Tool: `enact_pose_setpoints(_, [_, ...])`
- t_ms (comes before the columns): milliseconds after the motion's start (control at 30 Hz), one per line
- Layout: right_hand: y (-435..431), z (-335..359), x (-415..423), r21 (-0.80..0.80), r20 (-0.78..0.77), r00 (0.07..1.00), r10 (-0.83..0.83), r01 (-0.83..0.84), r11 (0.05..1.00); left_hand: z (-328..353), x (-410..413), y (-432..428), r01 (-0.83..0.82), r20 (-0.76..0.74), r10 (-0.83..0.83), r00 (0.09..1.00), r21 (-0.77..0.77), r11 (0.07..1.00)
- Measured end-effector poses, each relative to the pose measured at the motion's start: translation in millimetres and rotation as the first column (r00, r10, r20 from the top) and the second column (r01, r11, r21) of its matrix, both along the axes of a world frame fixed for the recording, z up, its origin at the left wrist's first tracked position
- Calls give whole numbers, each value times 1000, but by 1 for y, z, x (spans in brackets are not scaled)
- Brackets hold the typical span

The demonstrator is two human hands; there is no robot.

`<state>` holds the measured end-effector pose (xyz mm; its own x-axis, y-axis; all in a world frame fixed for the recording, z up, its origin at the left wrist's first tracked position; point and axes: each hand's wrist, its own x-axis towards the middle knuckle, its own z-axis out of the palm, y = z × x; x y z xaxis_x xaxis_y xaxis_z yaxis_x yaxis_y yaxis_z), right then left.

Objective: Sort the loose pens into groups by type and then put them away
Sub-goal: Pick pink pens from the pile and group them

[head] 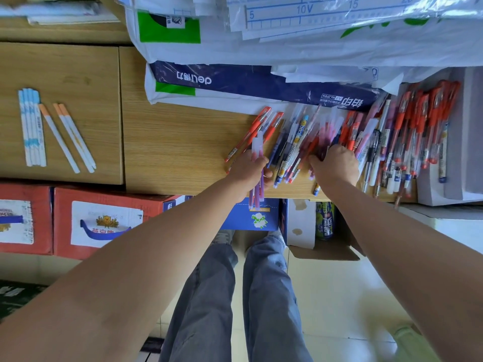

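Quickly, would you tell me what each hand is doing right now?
Left hand: gripping a few purple pens.
Right hand: on the mixed pen pile; grip cannot be told.

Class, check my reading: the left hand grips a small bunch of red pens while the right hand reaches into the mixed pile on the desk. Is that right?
Not quite. The head view shows the left hand gripping purple pens, not red ones. The rest stands: the right hand reaches into the mixed pile on the desk.
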<state>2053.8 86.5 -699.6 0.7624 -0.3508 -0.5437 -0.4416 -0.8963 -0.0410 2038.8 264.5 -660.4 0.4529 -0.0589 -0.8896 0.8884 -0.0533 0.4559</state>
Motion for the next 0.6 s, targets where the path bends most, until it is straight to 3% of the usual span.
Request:
enact_pose_setpoints(100, [-3,-5,-2,57,13,1000,-11,11,998,1,0,2,-17,-12,17,1000,3,1000])
enact_pose_setpoints(200, [-8,-1,-8,224,35,997,-75,65,972,3,-1,5,-35,-22,35,999,-2,999])
enact_pose_setpoints(400, [-13,30,-24,529,-20,992,-124,116,841,15,-4,8,-114,-10,114,993,-33,993])
enact_pose_setpoints(600, [18,61,-27,690,-114,993,0,79,719,34,-17,24,-183,22,182,983,29,983])
